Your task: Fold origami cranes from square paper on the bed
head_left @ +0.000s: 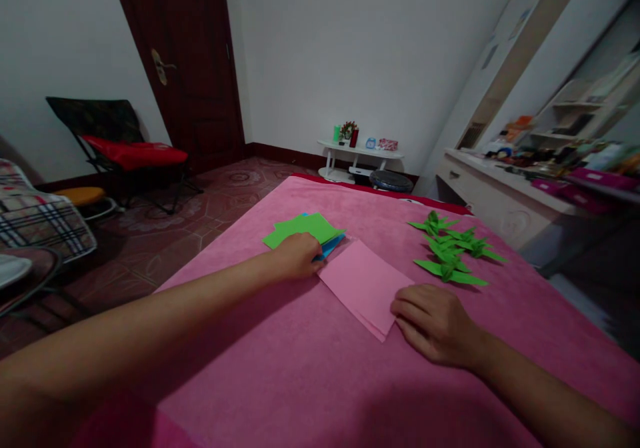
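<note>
While the left hand (296, 256) rests at the paper pile, the right hand (440, 325) meets the pink origami paper (367, 285).
At the middle of the frame, the pink sheets lie slantwise on a pink cloth (260, 375), the right hand's curled fingers at their right-hand corner; whether these pinch the paper or only press on it, I cannot tell. Just left of centre, the left hand's fingers bend down at the near edge of the green paper (303, 228) and the blue paper (330, 247) showing beneath it, their tips hidden, so their grip cannot be told either. Right of centre sits a cluster of green winged origami figures (447, 270); a dark red door (193, 48) stands at upper left.
</note>
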The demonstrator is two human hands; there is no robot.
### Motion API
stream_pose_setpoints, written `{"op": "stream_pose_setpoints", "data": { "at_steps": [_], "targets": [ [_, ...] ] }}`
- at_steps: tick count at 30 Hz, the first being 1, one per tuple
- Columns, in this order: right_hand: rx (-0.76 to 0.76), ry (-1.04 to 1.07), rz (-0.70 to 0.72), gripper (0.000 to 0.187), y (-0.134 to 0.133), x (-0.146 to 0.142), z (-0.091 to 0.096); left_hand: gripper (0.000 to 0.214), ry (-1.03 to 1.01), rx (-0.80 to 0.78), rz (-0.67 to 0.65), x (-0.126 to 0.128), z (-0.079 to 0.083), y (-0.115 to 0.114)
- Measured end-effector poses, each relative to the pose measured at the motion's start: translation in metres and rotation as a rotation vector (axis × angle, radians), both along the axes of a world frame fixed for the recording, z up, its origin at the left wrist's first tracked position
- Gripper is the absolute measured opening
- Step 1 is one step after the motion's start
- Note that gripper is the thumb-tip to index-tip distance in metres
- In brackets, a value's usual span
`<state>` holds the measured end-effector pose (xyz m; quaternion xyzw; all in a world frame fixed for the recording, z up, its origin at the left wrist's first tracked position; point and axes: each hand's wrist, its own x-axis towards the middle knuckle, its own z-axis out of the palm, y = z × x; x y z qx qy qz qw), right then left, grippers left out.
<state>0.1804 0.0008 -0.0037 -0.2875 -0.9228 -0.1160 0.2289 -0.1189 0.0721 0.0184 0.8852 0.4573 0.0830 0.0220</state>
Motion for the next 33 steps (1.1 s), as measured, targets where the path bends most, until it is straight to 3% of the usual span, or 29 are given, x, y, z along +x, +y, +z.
{"op": "stream_pose_setpoints", "data": {
  "at_steps": [3,5,9,13,18,22,25,33],
  "targets": [
    [-0.113,0.08,-0.285,0.022,0.01,-0.01,-0.001,0.027,-0.11,-0.053,-0.04,-0.005,0.0,0.002],
    [-0.168,0.144,-0.502,0.037,0.024,-0.017,-0.005,0.039,-0.219,-0.065,-0.011,-0.011,0.0,0.006],
    [-0.384,0.156,-0.673,0.065,0.051,-0.023,-0.015,0.054,-0.444,-0.156,0.184,-0.025,-0.008,0.02],
    [-0.586,0.232,-0.701,0.071,0.067,-0.019,-0.016,0.052,-0.703,-0.323,0.306,-0.037,-0.025,0.033],
    [-0.791,0.411,-0.659,0.032,0.069,-0.011,-0.011,0.045,-0.761,-0.342,0.352,-0.04,-0.035,0.034],
    [-0.898,0.555,-0.566,0.02,0.057,-0.005,-0.007,0.034,-0.555,-0.191,0.278,-0.034,-0.03,0.021],
    [-0.951,0.66,-0.548,0.026,0.048,-0.001,-0.004,0.029,-0.362,-0.06,0.181,-0.027,-0.023,0.009],
    [-1.03,0.858,-0.568,0.051,0.04,0.006,-0.004,0.017,-0.092,0.048,0.066,-0.021,-0.011,-0.002]
  ]
}}
